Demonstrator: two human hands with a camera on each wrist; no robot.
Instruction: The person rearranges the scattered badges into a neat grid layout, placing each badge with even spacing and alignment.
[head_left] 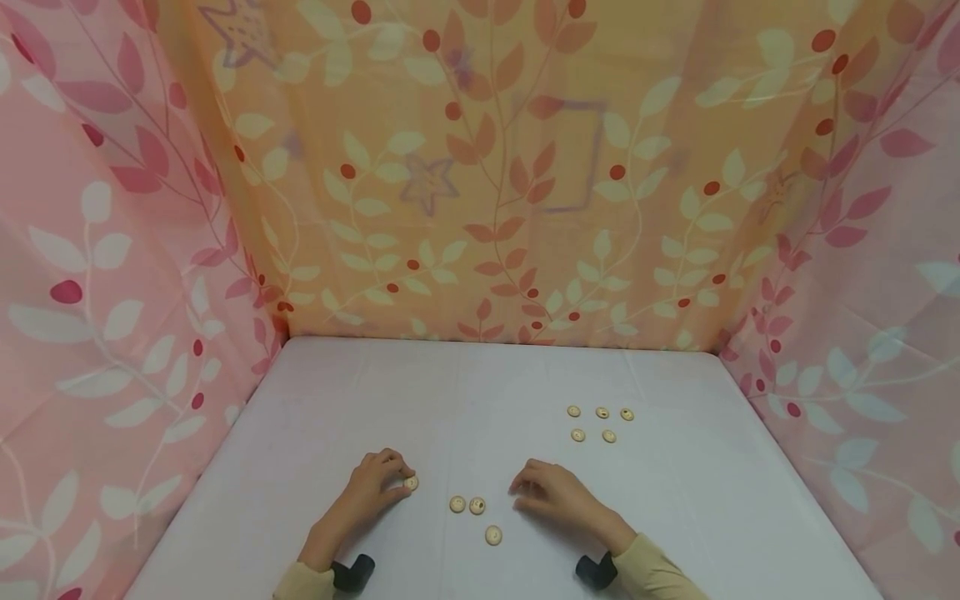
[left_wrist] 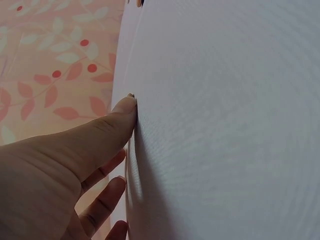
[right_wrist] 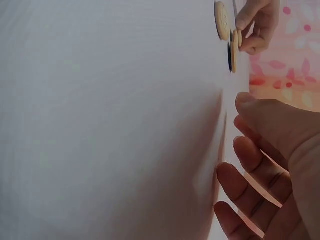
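Observation:
My left hand [head_left: 369, 490] pinches a small round wooden disc [head_left: 411, 483] between thumb and fingers, at the table's left of centre. In the right wrist view that disc [right_wrist: 239, 38] shows edge-on at the far fingertips. To its right two matching discs lie side by side, a left one [head_left: 457, 504] and a right one [head_left: 477, 506]. A third disc [head_left: 492, 536] lies nearer the front. My right hand [head_left: 558, 497] hovers low right of these, fingers loosely bent, holding nothing. Dark marks show on the discs' faces.
Farther back on the right, several more wooden discs lie in two short rows, one of them a front-row disc [head_left: 609, 436]. The white-covered table [head_left: 675, 517] has patterned curtains behind and on both sides, including the orange back curtain [head_left: 487, 242].

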